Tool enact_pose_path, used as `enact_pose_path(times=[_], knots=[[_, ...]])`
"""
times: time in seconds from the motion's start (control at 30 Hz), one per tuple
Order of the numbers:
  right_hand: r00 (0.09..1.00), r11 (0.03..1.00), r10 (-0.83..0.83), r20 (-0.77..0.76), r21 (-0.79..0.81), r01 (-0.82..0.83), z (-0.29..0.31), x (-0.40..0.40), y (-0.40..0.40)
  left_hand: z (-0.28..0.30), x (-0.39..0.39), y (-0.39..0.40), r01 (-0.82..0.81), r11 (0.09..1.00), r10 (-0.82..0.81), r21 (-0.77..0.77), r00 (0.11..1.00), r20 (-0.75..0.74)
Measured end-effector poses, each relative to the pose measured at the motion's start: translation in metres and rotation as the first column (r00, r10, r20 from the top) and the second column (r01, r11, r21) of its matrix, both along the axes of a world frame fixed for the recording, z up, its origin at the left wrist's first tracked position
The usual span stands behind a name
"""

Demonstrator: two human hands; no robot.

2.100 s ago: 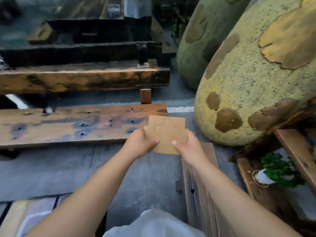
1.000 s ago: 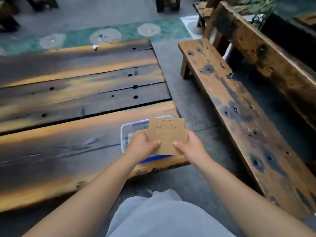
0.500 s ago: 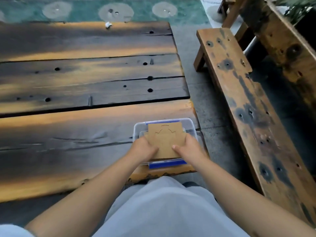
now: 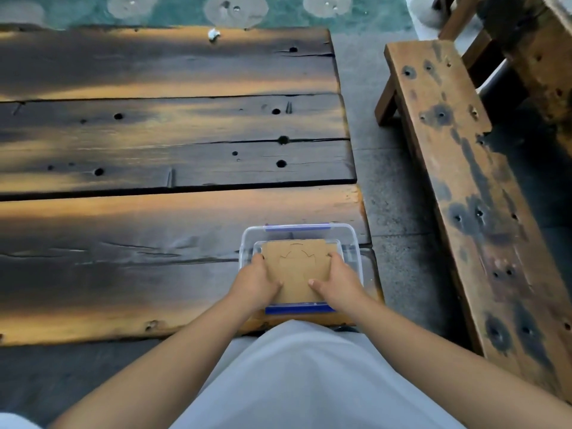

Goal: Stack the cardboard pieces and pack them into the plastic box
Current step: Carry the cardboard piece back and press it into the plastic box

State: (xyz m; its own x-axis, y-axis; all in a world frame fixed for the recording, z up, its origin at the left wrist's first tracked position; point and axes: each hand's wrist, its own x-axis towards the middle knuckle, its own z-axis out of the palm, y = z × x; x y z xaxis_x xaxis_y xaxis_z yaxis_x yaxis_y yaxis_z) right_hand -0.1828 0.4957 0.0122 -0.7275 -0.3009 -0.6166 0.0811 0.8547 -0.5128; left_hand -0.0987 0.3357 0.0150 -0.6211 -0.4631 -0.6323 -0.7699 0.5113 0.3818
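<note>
A clear plastic box (image 4: 353, 243) with blue clips sits at the near right corner of the dark wooden table (image 4: 154, 212). Inside its rim lies a stack of brown cardboard pieces (image 4: 295, 267), the top one scored with a curved outline. My left hand (image 4: 255, 281) grips the stack's left edge and my right hand (image 4: 339, 281) grips its right edge, thumbs on top. The stack is low in the box, and I cannot tell whether it rests on the bottom.
A long weathered wooden bench (image 4: 473, 187) runs along the right, across a strip of grey paved floor (image 4: 393, 187). A small white scrap (image 4: 213, 34) lies at the table's far edge. Green patterned ground (image 4: 278, 10) lies beyond. My white-clothed lap (image 4: 309, 376) is just below the box.
I turned from the bench side to the table. Both hands carried the cardboard stack over the plastic box and lowered it inside the rim.
</note>
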Motion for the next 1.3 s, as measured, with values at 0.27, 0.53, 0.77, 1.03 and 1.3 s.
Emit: enact_pose_path(times=[0.27, 0.53, 0.77, 1.03, 1.3], knots=[[0.999, 0.998, 0.038, -0.020, 0.050, -0.037, -0.008, -0.002, -0.002, -0.006, -0.005, 0.002, 0.021, 0.999, -0.019, -0.039, 0.998, 0.059], [0.984, 0.966, 0.148, -0.095, 0.227, -0.123, -0.009, -0.004, -0.007, -0.011, -0.009, 0.001, 0.027, 0.999, -0.025, -0.023, 0.996, 0.082], [0.992, 0.981, 0.078, -0.104, 0.187, -0.058, -0.021, -0.008, -0.007, -0.018, -0.012, 0.000, -0.049, 0.997, 0.042, 0.059, 0.993, 0.110], [0.965, 0.993, -0.118, 0.233, 0.003, 0.121, -0.023, -0.029, -0.005, -0.024, -0.018, -0.009, -0.171, 0.956, 0.167, 0.237, 0.985, 0.038], [0.962, 0.992, -0.094, 0.256, -0.054, 0.111, -0.024, -0.034, -0.003, -0.027, -0.015, -0.022, -0.179, 0.894, 0.198, 0.412, 0.980, -0.005]])
